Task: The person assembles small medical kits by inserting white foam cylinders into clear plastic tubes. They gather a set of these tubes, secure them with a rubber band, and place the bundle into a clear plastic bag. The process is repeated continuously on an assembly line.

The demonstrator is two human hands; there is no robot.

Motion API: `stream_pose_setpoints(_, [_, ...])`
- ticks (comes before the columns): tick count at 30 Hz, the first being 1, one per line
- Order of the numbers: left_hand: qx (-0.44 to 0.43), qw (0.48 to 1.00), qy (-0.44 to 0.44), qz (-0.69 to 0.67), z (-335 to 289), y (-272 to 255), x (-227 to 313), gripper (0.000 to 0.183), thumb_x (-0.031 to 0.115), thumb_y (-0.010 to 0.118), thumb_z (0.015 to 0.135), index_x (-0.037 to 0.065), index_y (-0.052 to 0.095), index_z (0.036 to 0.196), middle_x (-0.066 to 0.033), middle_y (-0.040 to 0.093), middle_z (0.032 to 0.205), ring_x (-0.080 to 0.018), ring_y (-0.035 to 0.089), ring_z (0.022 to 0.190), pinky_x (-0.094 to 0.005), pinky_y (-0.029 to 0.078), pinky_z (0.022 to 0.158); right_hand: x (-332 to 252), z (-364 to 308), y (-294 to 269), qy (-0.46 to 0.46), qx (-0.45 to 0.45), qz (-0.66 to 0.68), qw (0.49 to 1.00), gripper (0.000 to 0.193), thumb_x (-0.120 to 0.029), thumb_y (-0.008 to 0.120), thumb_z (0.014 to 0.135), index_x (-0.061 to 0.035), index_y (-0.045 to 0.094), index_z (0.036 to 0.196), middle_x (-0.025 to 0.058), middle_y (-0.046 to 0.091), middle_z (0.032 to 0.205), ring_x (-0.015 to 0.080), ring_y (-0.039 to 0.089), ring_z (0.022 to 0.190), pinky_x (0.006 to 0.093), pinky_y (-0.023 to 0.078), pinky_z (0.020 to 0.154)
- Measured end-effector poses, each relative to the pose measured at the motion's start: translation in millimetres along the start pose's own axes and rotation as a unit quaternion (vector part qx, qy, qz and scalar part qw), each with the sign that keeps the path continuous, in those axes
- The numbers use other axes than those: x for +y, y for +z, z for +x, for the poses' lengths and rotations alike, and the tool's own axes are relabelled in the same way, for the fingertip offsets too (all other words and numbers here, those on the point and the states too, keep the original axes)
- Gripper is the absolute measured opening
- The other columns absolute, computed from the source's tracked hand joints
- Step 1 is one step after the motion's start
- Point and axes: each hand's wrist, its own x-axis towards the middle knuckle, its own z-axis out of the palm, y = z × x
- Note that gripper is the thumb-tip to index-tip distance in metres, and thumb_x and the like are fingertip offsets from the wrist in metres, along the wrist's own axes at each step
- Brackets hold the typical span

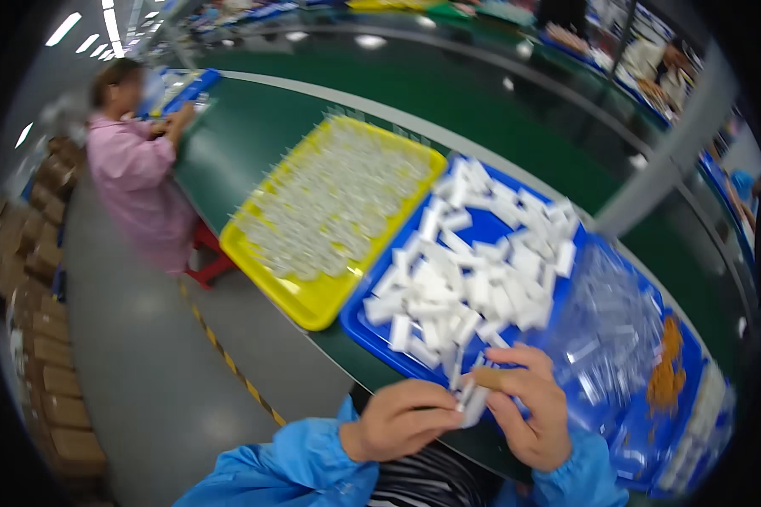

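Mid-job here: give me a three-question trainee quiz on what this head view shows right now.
1. True or false: the blue plastic tray holds a heap of small white rectangular pieces.
2. Which lies farther to the person's left: A) the yellow plastic tray B) the pile of clear plastic bags?
3. Fill in: the left hand and right hand meet on a small ___ piece.

Key: 1 true; 2 A; 3 white.

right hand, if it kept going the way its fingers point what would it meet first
Probably the left hand: the right hand points left at it, both pinching one small white piece between them; depth is unclear.
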Motion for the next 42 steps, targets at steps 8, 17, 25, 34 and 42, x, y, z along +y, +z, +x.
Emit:
stream_pose_setpoints(8, [0.102, 0.992, 0.009, 0.07, 15.9, -8.3, -12.8, 0.037, -0.004, 0.083, 0.07, 0.005, 0.069, 0.104, -0.0113, 0.067, 0.099, -0.0248, 0.068, 0.083, -0.0313, 0.056, 0.068, 10.4, 13.8, 18.2, -0.01, -0.013, -0.41, 0.912, 0.034, -0.007, 0.075, 0.068, -0.0053, 0.068, 0.101, 0.0067, 0.064, 0.091, 0.0259, 0.055, 0.087, 0.0402, 0.039, 0.077])
stream_pose_setpoints(17, [0.104, 0.991, -0.005, 0.079, 24.9, 0.1, -20.7, 0.031, -0.002, 0.078, 0.075, 0.004, 0.07, 0.105, -0.008, 0.066, 0.097, -0.0245, 0.065, 0.08, -0.0322, 0.054, 0.066, -2.8, 24.7, 6.2, 0.028, -0.04, -0.275, 0.96, 0.034, 0.001, 0.072, 0.069, -0.0018, 0.063, 0.102, 0.0079, 0.064, 0.086, 0.0231, 0.058, 0.081, 0.0375, 0.043, 0.073])
stream_pose_setpoints(25, [0.019, 0.996, 0.046, 0.077, 38.0, 7.0, -5.8, 0.032, -0.002, 0.074, 0.072, 0.006, 0.074, 0.103, -0.0072, 0.07, 0.099, -0.0224, 0.069, 0.081, -0.0316, 0.054, 0.066, -19.7, -4.2, -8.6, 0.258, 0.212, 0.225, 0.916, 0.034, 0.01, 0.065, 0.088, 0.0042, 0.059, 0.121, 0.0088, 0.065, 0.109, 0.0088, 0.061, 0.08, 0.0228, 0.054, 0.071])
stream_pose_setpoints(34, [-0.034, 0.994, 0.053, 0.092, 40.0, 24.3, -2.3, 0.032, 0.004, 0.069, 0.075, 0.004, 0.072, 0.107, -0.0095, 0.067, 0.104, -0.0255, 0.068, 0.086, -0.0341, 0.055, 0.07, -18.2, -11.2, -18.9, 0.272, 0.125, 0.214, 0.93, 0.039, 0.002, 0.068, 0.086, 0.003, 0.056, 0.123, 0.0141, 0.067, 0.107, 0.015, 0.066, 0.087, 0.0266, 0.055, 0.076])
stream_pose_setpoints(42, [-0.099, 0.979, 0.116, 0.136, 41.0, 24.6, 11.7, 0.033, 0.008, 0.081, 0.065, 0.01, 0.077, 0.097, -0.0036, 0.068, 0.098, -0.0191, 0.063, 0.078, -0.0281, 0.048, 0.06, 14.8, -4.0, -26.9, 0.255, 0.29, 0.25, 0.888, 0.031, -0.01, 0.058, 0.095, 0.0026, 0.058, 0.123, 0.0139, 0.071, 0.1, 0.0143, 0.067, 0.079, 0.0259, 0.052, 0.072])
